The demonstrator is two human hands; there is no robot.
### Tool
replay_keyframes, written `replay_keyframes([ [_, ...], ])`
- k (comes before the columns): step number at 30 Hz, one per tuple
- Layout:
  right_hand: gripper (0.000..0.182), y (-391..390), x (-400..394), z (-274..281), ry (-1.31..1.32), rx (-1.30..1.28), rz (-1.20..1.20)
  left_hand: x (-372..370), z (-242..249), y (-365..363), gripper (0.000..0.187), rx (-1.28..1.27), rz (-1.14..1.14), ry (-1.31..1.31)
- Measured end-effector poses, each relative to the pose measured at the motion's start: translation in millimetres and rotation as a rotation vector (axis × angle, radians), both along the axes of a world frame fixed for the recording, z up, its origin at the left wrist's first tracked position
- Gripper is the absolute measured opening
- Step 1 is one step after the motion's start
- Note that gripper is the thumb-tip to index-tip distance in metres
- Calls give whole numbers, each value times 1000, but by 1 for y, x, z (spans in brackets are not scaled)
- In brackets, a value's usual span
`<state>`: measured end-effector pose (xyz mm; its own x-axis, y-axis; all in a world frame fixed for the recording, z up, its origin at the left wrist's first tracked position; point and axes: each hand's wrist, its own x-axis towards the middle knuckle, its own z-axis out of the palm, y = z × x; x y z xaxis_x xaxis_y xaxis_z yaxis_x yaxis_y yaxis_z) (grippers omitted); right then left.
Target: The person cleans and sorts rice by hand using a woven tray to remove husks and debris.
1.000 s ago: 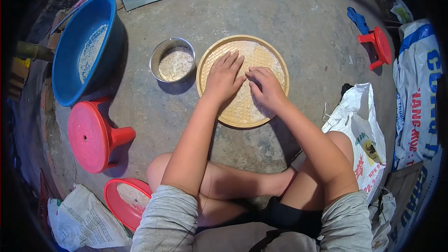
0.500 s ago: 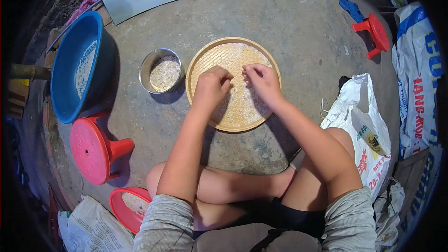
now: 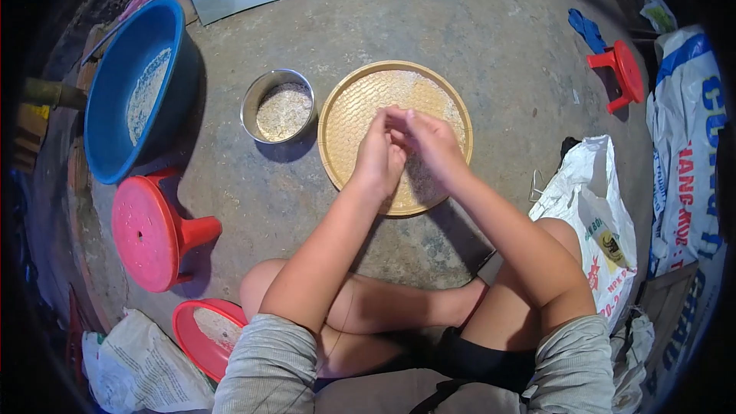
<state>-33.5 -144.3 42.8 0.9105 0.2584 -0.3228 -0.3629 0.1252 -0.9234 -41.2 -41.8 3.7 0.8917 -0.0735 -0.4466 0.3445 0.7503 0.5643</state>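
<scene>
A round yellow tray (image 3: 349, 92) with a woven pattern sits on the floor before me, with pale broken grains (image 3: 414, 83) scattered over it. My left hand (image 3: 381, 155) is raised above its middle, palm turned inward, fingers loosely bent and apart from the thumb. Opposite it, my right hand (image 3: 435, 144) slants in from the right, and the fingertips of both hands meet. Whether small grains are between them cannot be seen. Left of the tray stands a metal pot (image 3: 247, 107) partly filled with similar grains (image 3: 284, 113).
On the left are a large blue basin (image 3: 175, 69) with pale contents, a red stool (image 3: 138, 234) and a red basin (image 3: 184, 330). White sacks (image 3: 602, 207) lie at the right. A second red stool (image 3: 629, 73) and blue gloves (image 3: 585, 27) are farther back.
Both hands were apart over the tray with pinched fingers; now they have come together, the left moving right, and their fingers are straighter. The view has shifted slightly.
</scene>
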Motion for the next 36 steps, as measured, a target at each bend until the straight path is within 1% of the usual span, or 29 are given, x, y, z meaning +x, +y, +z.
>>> replay_keyframes([
  [1,31,-1,-2,-11,-120,-2,117,1,4,2,42,-161,9,61],
  [2,31,-1,-4,-12,-120,-10,126,1,8,5,42,-322,17,122],
  [3,29,2,-6,-11,-363,-160,159,1,12,9,44,-385,24,87],
  [4,28,4,-7,-8,-605,-306,190,2,10,11,44,-389,29,88],
  [5,32,3,-6,-3,-722,-415,186,5,7,13,44,-457,36,83],
  [6,32,1,-4,-3,-722,-415,192,8,3,16,45,-525,44,77],
  [7,34,-1,-2,-4,-815,-516,157,12,-2,18,43,-478,127,123],
  [8,36,-5,1,-6,-908,-619,118,13,-7,22,43,-481,130,122],
  [9,44,-13,6,-17,-1002,-712,140,13,0,28,41,-432,79,51],
  [10,44,-18,6,-22,-1001,-715,140,14,6,33,39,-382,27,-19],
  [11,48,-23,6,-26,-997,-763,229,16,8,36,39,-267,8,1],
  [12,51,-25,6,-30,-992,-809,318,16,6,39,39,-268,6,0],
  [13,55,-25,6,-35,-1064,-831,358,16,1,41,39,-122,-17,3],
  [14,55,-24,4,-40,-1063,-830,359,16,-2,42,40,25,-40,6],
  [16,50,-19,1,-48,-1046,-787,281,16,-2,42,41,32,-13,43],
  [17,50,-21,1,-51,-1044,-788,281,17,-5,43,42,20,18,61],
  [19,44,-27,2,-53,-1028,-939,411,19,-3,45,42,8,47,77],
  [20,44,-29,3,-54,-1028,-939,409,20,-2,48,42,3,68,68],
  [22,34,-28,2,-49,-1059,-931,465,21,-1,50,43,-2,90,59],
  [23,34,-28,1,-49,-1059,-931,465,21,-1,50,43,-34,90,71],
  [25,25,-26,-2,-49,-1053,-989,527,22,-4,50,43,-69,88,83],
  [29,18,-26,-2,-52,-1028,-1000,525,21,-7,47,43,-58,45,92],
  [31,12,-25,-2,-53,-993,-987,444,19,-8,45,43,-39,31,101],
  [32,12,-26,0,-52,-994,-989,443,18,-10,43,43,-19,34,128],
  [34,10,-27,1,-47,-926,-872,260,15,-13,37,43,4,35,155],
  [36,11,-22,1,-34,-915,-818,216,13,-16,28,44,-70,-31,182],
])
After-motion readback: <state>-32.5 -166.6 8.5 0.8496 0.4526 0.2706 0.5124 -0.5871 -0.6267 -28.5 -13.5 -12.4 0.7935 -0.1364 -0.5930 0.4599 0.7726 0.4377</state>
